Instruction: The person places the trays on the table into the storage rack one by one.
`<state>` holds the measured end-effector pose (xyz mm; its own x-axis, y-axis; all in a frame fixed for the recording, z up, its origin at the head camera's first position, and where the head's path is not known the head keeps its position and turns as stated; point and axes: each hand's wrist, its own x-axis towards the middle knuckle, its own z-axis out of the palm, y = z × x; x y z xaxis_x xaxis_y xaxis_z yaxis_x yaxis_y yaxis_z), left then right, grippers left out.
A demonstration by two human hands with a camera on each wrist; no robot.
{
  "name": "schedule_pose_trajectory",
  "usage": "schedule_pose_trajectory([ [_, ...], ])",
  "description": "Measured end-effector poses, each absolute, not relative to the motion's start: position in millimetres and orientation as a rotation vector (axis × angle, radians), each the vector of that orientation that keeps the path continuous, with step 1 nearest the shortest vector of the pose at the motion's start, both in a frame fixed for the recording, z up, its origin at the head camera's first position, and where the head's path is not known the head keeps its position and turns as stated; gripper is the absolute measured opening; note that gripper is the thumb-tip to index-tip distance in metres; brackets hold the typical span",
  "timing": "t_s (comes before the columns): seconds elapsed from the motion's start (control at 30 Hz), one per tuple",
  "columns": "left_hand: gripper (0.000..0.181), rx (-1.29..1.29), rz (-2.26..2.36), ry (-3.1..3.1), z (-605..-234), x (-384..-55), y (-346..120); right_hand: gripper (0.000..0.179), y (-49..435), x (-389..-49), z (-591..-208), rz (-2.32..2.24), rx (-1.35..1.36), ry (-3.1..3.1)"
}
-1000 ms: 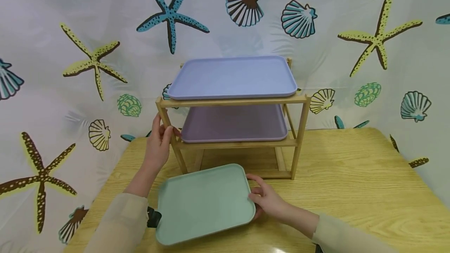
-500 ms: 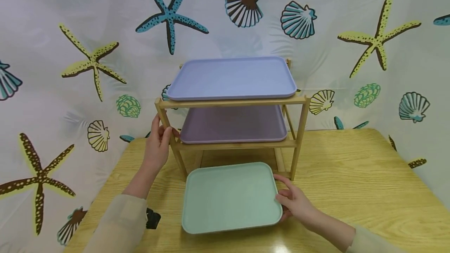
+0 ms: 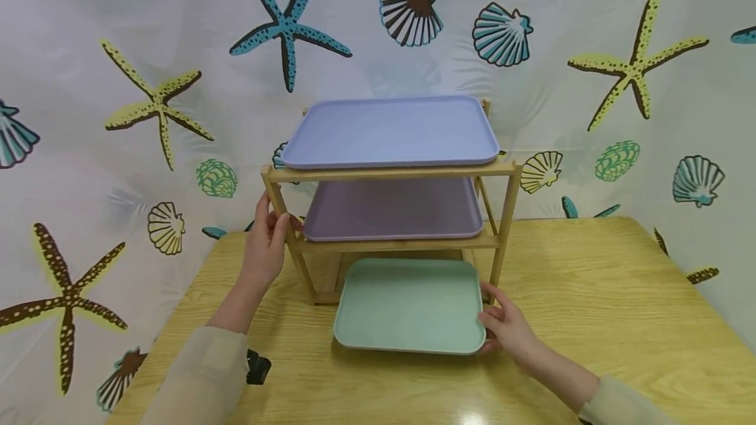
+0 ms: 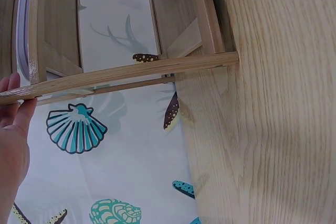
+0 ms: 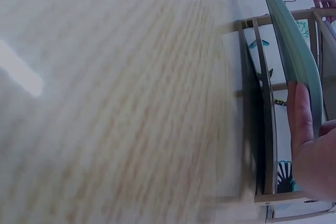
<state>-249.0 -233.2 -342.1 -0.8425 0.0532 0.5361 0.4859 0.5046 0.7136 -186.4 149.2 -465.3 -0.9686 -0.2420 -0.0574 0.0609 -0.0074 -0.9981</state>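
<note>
A green tray (image 3: 410,307) is held by its right edge in my right hand (image 3: 512,328), thumb above and fingers beneath. Its far edge reaches the bottom opening of the wooden rack (image 3: 392,243), and in the right wrist view the tray (image 5: 296,45) is raised off the table. My left hand (image 3: 266,248) grips the rack's left front post, as the left wrist view also shows with the hand (image 4: 13,140) at the post. A blue tray (image 3: 390,133) lies on the top tier. On the middle tier rests a purple tray (image 3: 392,208).
The rack stands on a wooden table (image 3: 590,307), whose right side extends past it. Behind hangs a white curtain (image 3: 366,71) printed with starfish and shells. A black strap piece (image 3: 258,367) shows by the left sleeve.
My right hand has carried the green tray to the right, straightened it, and moved it away from me toward the rack's bottom tier. The left hand has stayed on the post.
</note>
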Motion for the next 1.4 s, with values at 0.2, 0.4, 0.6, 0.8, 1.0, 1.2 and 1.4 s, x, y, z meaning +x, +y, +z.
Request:
schedule_pose_trajectory([
  [0.2,0.050,-0.439,-1.291,-2.304,-342,-248,-231,0.059,148,-198,-473,-2.094,-0.097,2.057],
  [0.4,0.049,-0.447,-1.284,-2.292,-341,-249,-231,0.057,145,-204,-479,-2.065,-0.040,2.095],
  [0.6,0.049,-0.453,-1.308,-2.276,-342,-249,-232,0.053,140,-208,-483,-2.072,0.060,2.118],
  [0.8,0.050,-0.450,-1.302,-2.283,-341,-248,-232,0.063,140,-211,-485,-2.140,-0.003,2.056],
  [1.0,0.049,-0.453,-1.301,-2.267,-342,-248,-233,0.076,142,-211,-485,-2.083,-0.196,2.107],
  [1.2,0.048,-0.454,-1.266,-2.280,-342,-248,-233,0.052,142,-211,-490,-2.015,-0.220,2.216],
  [1.4,0.047,-0.449,-1.258,-2.284,-342,-248,-232,0.030,144,-212,-492,-1.911,-0.279,2.299],
])
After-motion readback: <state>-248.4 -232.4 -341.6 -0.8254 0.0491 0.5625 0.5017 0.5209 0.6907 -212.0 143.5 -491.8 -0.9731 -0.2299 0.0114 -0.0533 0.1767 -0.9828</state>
